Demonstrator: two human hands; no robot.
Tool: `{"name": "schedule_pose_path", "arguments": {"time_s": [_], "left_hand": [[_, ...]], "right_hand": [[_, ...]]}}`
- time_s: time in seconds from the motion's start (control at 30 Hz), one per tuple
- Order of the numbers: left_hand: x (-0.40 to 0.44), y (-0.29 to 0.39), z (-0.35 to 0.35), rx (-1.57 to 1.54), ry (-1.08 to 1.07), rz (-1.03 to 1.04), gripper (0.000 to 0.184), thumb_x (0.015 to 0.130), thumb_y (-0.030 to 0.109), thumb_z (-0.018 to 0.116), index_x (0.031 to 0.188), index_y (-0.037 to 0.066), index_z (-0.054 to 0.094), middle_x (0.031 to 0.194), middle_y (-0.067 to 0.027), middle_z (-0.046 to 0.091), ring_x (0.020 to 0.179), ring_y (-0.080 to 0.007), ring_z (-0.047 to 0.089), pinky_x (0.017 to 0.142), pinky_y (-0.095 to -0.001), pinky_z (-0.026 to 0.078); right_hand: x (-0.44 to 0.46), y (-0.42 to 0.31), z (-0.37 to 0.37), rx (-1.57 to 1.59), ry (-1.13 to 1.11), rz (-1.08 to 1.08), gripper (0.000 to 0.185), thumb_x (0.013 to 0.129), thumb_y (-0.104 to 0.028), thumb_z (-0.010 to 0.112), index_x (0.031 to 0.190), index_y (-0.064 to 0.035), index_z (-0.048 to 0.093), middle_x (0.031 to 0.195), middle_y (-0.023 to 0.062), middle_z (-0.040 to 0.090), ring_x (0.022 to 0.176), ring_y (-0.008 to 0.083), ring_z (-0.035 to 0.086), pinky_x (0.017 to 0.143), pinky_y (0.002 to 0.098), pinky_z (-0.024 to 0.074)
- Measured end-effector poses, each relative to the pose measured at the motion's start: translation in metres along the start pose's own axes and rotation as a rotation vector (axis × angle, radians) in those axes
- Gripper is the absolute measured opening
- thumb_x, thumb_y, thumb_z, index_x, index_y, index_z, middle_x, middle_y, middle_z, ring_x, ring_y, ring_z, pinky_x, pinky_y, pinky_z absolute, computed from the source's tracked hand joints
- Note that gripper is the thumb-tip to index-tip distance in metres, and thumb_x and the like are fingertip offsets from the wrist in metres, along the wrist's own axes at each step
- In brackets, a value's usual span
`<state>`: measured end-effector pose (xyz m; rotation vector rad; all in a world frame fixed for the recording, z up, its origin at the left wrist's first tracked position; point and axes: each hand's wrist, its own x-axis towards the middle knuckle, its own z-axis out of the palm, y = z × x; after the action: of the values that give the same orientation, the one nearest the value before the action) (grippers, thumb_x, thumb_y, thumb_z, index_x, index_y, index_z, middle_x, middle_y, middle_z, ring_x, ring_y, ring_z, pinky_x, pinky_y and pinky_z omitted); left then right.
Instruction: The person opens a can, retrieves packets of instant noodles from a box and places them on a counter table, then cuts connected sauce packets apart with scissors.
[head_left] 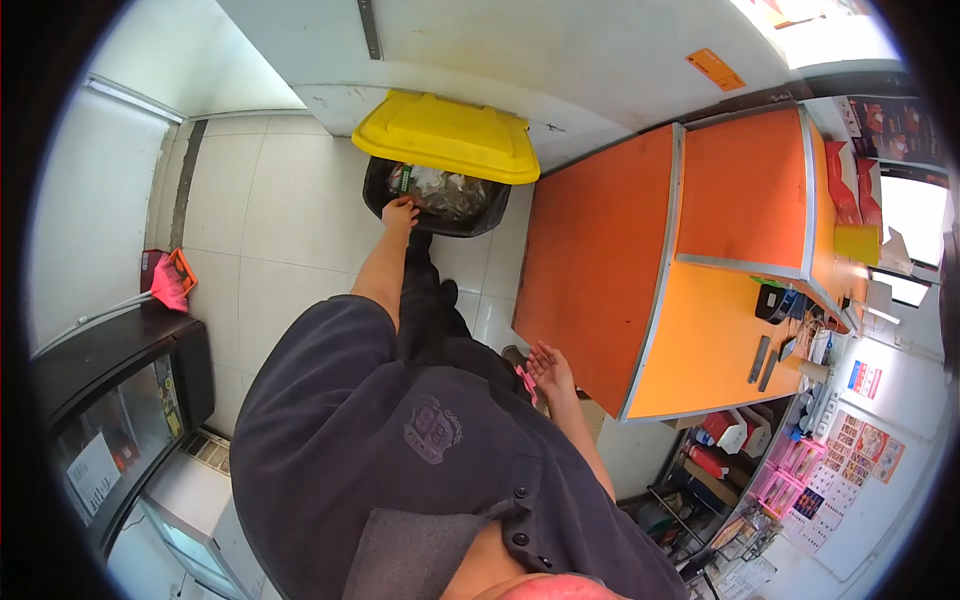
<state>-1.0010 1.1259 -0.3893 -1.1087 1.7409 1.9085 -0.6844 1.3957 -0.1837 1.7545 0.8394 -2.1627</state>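
My left hand (pixel 400 213) reaches down to the near-left rim of a black-lined trash bin (pixel 480 226). Its fingers are drawn together at the bin's edge; what they hold, if anything, is too small to make out. Crumpled clear plastic waste (pixel 455 195) fills the bin, and a small green item (pixel 405 178) lies just beyond my fingertips. The yellow lid (pixel 450 135) stands raised at the back of the bin. Off to my right side, my right hand (pixel 552 372) is open, palm up with fingers slightly curled, beside a pink strip (pixel 526 384).
An orange counter (pixel 600 270) stands to the right, carrying a black device (pixel 770 303). Shelves with red boxes (pixel 708 460) are behind it. On the left are a glass-fronted fridge (pixel 125 430) and a pink-and-orange broom or dustpan (pixel 172 280) on the tiled floor (pixel 285 200).
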Motion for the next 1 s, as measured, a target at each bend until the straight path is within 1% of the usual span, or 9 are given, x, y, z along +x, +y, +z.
{"name": "schedule_pose_path", "arguments": {"time_s": [0.2, 0.27, 0.3, 0.37, 0.43, 0.5, 0.6, 0.7, 1.0], "left_hand": [[-0.067, -0.054, -0.094, 0.087, -0.089, -0.076, 0.012, 0.078, 0.004, 0.054, 0.089, 0.001, 0.058, 0.065, -0.0102, 0.06, 0.051, -0.02, 0.06, 0.038, -0.0284, 0.044], [-0.084, -0.085, -0.143, 0.291, -0.138, 0.049, 0.008, 0.074, 0.008, 0.058, 0.08, 0.003, 0.061, 0.06, -0.0096, 0.061, 0.052, -0.02, 0.061, 0.043, -0.0313, 0.046], [-0.067, -0.126, -0.176, 0.652, -0.057, 0.242, 0.009, 0.071, 0.014, 0.061, 0.069, 0.006, 0.063, 0.058, -0.0095, 0.062, 0.053, -0.0209, 0.061, 0.05, -0.0335, 0.048], [-0.122, -0.12, -0.215, 1.027, -0.041, 0.299, 0.019, 0.072, 0.022, 0.061, 0.061, 0.007, 0.06, 0.056, -0.0097, 0.061, 0.052, -0.0224, 0.06, 0.05, -0.0353, 0.047], [-0.154, -0.138, -0.26, 0.834, -0.096, 0.16, 0.026, 0.074, 0.024, 0.061, 0.055, 0.007, 0.058, 0.053, -0.0105, 0.059, 0.05, -0.0226, 0.059, 0.05, -0.0356, 0.047], [-0.173, -0.17, -0.305, 1.074, -0.017, 0.289, 0.033, 0.073, 0.03, 0.06, 0.047, 0.01, 0.059, 0.056, -0.0108, 0.06, 0.058, -0.0264, 0.061, 0.058, -0.0383, 0.048], [-0.19, -0.245, -0.362, 0.805, 0.014, 0.073, 0.019, 0.07, 0.028, 0.061, 0.072, 0.009, 0.066, 0.065, -0.0109, 0.063, 0.067, -0.0257, 0.063, 0.064, -0.0379, 0.048], [-0.248, -0.26, -0.393, 0.751, -0.056, -0.064, 0.023, 0.069, 0.023, 0.063, 0.087, 0.009, 0.068, 0.084, -0.0137, 0.065, 0.081, -0.0248, 0.062, 0.072, -0.0374, 0.048], [-0.386, -0.409, -0.469, 0.36, 0.102, -0.164, 0.025, 0.07, 0.025, 0.063, 0.089, 0.008, 0.067, 0.086, -0.0139, 0.065, 0.083, -0.0252, 0.061, 0.073, -0.0376, 0.047]], "right_hand": [[0.024, 0.016, 0.048, -0.098, -0.215, 0.067, 0.028, 0.082, -0.022, 0.053, 0.104, -0.0061, 0.056, 0.096, 0.0076, 0.058, 0.088, 0.0201, 0.055, 0.081, 0.0334, 0.0457], [0.035, 0.031, 0.072, -0.139, -0.325, 0.119, 0.027, 0.081, -0.021, 0.054, 0.102, -0.0054, 0.057, 0.094, 0.0078, 0.059, 0.084, 0.0201, 0.056, 0.078, 0.0333, 0.0472], [0.038, 0.041, 0.082, -0.184, -0.382, 0.167, 0.025, 0.081, -0.02, 0.054, 0.101, -0.0054, 0.058, 0.091, 0.008, 0.06, 0.081, 0.0198, 0.057, 0.076, 0.0332, 0.0479], [0.048, 0.054, 0.119, -0.283, -0.516, 0.21, 0.022, 0.08, -0.019, 0.054, 0.097, -0.0054, 0.059, 0.085, 0.0086, 0.062, 0.074, 0.0194, 0.059, 0.071, 0.0331, 0.0493], [0.057, 0.081, 0.148, -0.332, -0.662, 0.237, 0.018, 0.08, -0.018, 0.054, 0.091, -0.0054, 0.061, 0.083, 0.0071, 0.064, 0.068, 0.0188, 0.06, 0.065, 0.0329, 0.0508], [0.034, 0.106, 0.181, -0.472, -0.68, 0.245, 0.017, 0.08, -0.018, 0.056, 0.09, -0.0059, 0.062, 0.08, 0.0052, 0.064, 0.071, 0.0178, 0.06, 0.067, 0.0319, 0.0499], [0.0, 0.159, 0.226, -0.721, -0.641, 0.267, 0.018, 0.08, -0.018, 0.055, 0.094, -0.0067, 0.061, 0.087, 0.003, 0.063, 0.078, 0.0158, 0.058, 0.073, 0.03, 0.0486], [-0.033, 0.223, 0.254, -0.898, -0.694, 0.294, 0.018, 0.081, -0.018, 0.054, 0.094, -0.0068, 0.06, 0.085, 0.0029, 0.062, 0.077, 0.0157, 0.058, 0.074, 0.0301, 0.0485], [-0.052, 0.502, 0.265, -1.527, -0.673, 0.538, 0.016, 0.08, -0.016, 0.05, 0.088, -0.0039, 0.057, 0.081, 0.0082, 0.06, 0.072, 0.0207, 0.056, 0.067, 0.0318, 0.0483]]}}
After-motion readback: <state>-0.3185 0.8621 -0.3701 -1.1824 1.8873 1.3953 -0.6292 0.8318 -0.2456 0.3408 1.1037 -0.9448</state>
